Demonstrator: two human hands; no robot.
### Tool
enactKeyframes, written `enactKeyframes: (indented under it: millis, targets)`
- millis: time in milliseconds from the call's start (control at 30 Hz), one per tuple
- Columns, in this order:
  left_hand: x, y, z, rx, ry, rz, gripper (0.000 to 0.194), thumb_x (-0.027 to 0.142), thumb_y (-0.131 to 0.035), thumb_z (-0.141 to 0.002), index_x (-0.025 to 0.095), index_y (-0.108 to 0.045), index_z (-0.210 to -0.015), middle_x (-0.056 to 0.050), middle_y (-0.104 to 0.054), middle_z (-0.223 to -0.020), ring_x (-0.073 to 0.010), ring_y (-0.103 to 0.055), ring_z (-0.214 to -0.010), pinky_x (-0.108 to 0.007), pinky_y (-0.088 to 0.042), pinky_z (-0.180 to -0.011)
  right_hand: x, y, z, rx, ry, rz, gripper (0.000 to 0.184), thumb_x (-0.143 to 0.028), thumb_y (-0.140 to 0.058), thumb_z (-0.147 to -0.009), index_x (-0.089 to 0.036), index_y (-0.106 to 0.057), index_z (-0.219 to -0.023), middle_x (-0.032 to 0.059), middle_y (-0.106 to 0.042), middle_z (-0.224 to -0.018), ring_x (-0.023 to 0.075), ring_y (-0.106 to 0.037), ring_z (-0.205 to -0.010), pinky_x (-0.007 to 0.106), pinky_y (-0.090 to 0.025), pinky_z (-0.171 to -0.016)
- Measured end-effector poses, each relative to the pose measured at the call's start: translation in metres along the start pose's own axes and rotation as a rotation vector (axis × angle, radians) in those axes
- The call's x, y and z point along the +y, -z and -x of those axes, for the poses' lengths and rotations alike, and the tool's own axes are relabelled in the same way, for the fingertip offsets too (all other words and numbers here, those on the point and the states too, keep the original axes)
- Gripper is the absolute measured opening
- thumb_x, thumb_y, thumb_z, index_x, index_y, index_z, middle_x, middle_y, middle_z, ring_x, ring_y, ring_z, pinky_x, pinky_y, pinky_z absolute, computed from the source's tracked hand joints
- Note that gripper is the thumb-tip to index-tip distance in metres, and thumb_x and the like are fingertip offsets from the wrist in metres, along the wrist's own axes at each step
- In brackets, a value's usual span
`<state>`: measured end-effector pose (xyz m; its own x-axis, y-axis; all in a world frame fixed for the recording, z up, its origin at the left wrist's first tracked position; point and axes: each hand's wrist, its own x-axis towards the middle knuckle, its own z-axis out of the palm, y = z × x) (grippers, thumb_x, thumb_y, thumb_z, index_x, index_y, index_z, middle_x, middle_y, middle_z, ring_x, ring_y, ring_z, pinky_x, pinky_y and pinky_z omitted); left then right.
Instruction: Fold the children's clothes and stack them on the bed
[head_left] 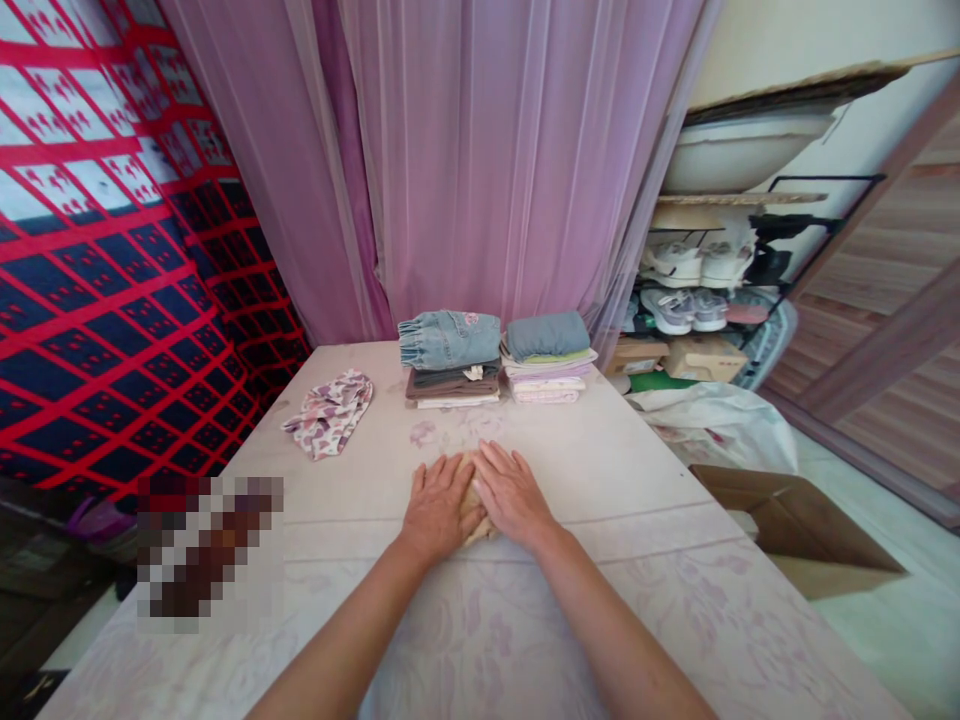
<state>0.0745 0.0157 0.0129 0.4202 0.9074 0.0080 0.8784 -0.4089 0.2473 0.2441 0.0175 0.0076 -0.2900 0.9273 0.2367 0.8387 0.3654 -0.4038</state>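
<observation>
A small beige piece of cloth [481,532] lies on the table [645,560], mostly covered by my two hands. My left hand [441,508] rests flat on its left side, fingers stretched out and slightly spread. From the right, my right hand [514,494] presses on the cloth with its fingers extended, close beside the left one. Neither hand grips anything. What kind of garment the cloth is cannot be made out under the palms.
Folded jeans [450,340] top one stack at the back; a folded blue-grey garment [547,335] tops another. A patterned cloth [330,412] lies at the left. Beyond the right edge stand a cardboard box [817,535] and a shoe rack [799,200]. A purple curtain [480,150] hangs behind.
</observation>
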Motion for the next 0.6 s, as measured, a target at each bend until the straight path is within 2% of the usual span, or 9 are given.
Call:
enactKeyframes:
  millis: [100,200,333,433,500,533,600]
  targets:
    - [-0.001,-0.005,-0.006,-0.002,0.026,-0.007,0.069,0.055,-0.049,-0.084,0.022,-0.037,-0.143,-0.010,-0.034,-0.150,-0.0304,-0.026,-0.138,-0.052,-0.010,-0.113,0.004,-0.014,-0.002,-0.131,-0.082,0.019,0.051,-0.032,-0.032,-0.094,-0.022,-0.035,-0.144,0.0068,-0.029,-0.152,0.0236,-0.021,-0.141,0.053,-0.017,-0.111]
    - [-0.001,-0.007,-0.010,-0.012,0.042,-0.004,0.069,0.055,-0.050,-0.082,0.021,-0.040,-0.141,-0.011,-0.037,-0.149,-0.0307,-0.028,-0.137,-0.053,-0.012,-0.112,0.011,-0.022,-0.003,-0.154,-0.109,0.021,0.052,-0.035,-0.030,-0.095,-0.022,-0.033,-0.145,0.0062,-0.026,-0.154,0.0237,-0.020,-0.141,0.054,-0.017,-0.111]
    - [-0.003,-0.004,-0.012,-0.028,0.040,0.046,0.069,0.055,-0.051,-0.082,0.022,-0.039,-0.141,-0.010,-0.036,-0.149,-0.0296,-0.028,-0.138,-0.054,-0.011,-0.112,0.015,-0.025,-0.004,-0.114,-0.097,-0.038,0.050,-0.035,-0.030,-0.094,-0.020,-0.042,-0.141,0.0087,-0.031,-0.151,0.0234,-0.026,-0.139,0.049,-0.022,-0.111]
    - [-0.015,0.001,-0.010,-0.020,0.038,0.203,0.061,0.050,-0.049,-0.084,0.023,-0.044,-0.138,-0.009,-0.038,-0.148,-0.0252,-0.031,-0.137,-0.050,-0.013,-0.114,0.020,-0.024,-0.004,0.017,-0.132,-0.126,0.048,-0.031,-0.037,-0.091,-0.014,-0.049,-0.135,0.0136,-0.037,-0.148,0.0217,-0.034,-0.136,0.040,-0.029,-0.110]
    - [-0.028,0.004,-0.006,0.073,0.115,0.354,0.054,0.043,-0.048,-0.085,0.020,-0.048,-0.134,-0.009,-0.042,-0.146,-0.0219,-0.036,-0.135,-0.042,-0.022,-0.113,0.025,-0.022,-0.005,0.092,-0.255,-0.187,0.049,-0.029,-0.043,-0.088,-0.016,-0.050,-0.134,0.0137,-0.046,-0.141,0.0208,-0.045,-0.128,0.036,-0.036,-0.105]
    - [-0.036,0.004,-0.003,0.133,0.198,0.433,0.051,0.039,-0.048,-0.086,0.018,-0.050,-0.132,-0.010,-0.044,-0.144,-0.0209,-0.040,-0.132,-0.039,-0.028,-0.111,0.028,-0.019,-0.005,0.094,-0.337,-0.218,0.050,-0.030,-0.047,-0.086,-0.018,-0.049,-0.134,0.0131,-0.053,-0.135,0.0210,-0.051,-0.122,0.035,-0.040,-0.101]
    - [-0.050,0.004,0.006,0.203,0.403,0.594,0.050,0.038,-0.048,-0.087,0.014,-0.051,-0.130,-0.013,-0.052,-0.136,-0.0206,-0.050,-0.123,-0.033,-0.040,-0.101,0.033,-0.013,-0.006,0.023,-0.478,-0.281,0.052,-0.036,-0.053,-0.083,-0.018,-0.052,-0.131,0.0115,-0.065,-0.118,0.0218,-0.061,-0.106,0.034,-0.046,-0.090]
